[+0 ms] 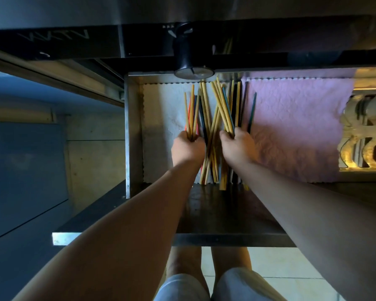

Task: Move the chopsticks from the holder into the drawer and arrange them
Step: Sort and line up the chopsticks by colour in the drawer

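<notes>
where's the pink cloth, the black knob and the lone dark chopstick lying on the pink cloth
pink cloth [295, 127], head view, its bare middle
black knob [193, 73], head view, its round face
lone dark chopstick [252, 111], head view, the middle of its shaft

Open drawer lined with two cloths.
A white cloth is lying on the left of its floor, a pink cloth just beside it on the right; chopsticks are resting, loosely crossed, mostly on the white one.
</notes>
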`<state>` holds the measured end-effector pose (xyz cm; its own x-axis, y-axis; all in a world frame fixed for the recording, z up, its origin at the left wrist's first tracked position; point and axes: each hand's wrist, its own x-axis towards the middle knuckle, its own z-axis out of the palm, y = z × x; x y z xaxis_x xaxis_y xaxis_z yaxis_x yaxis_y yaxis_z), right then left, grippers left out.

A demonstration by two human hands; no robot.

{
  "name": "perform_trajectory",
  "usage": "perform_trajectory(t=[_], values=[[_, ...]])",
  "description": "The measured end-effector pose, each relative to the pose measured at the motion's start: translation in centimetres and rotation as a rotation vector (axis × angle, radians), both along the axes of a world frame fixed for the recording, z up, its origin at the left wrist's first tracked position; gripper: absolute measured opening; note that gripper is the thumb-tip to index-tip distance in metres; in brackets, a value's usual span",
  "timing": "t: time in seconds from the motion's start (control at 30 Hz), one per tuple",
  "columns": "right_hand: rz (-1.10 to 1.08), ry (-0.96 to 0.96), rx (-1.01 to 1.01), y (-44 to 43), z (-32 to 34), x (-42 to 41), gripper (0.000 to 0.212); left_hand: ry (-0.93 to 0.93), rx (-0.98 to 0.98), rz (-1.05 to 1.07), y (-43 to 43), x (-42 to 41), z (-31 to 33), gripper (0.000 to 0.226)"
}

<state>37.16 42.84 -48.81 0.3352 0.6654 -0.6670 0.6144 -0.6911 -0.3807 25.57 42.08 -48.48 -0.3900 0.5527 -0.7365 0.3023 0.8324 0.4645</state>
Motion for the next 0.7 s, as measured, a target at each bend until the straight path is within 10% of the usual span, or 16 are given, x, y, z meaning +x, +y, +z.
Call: perform_trajectory(t=[0.7], values=[[-0.098,0.233,0.126,-1.5,0.9,3.5,0.031,0.248,-0.157,-0.381,0.9,4.6,-0.4,0.027]])
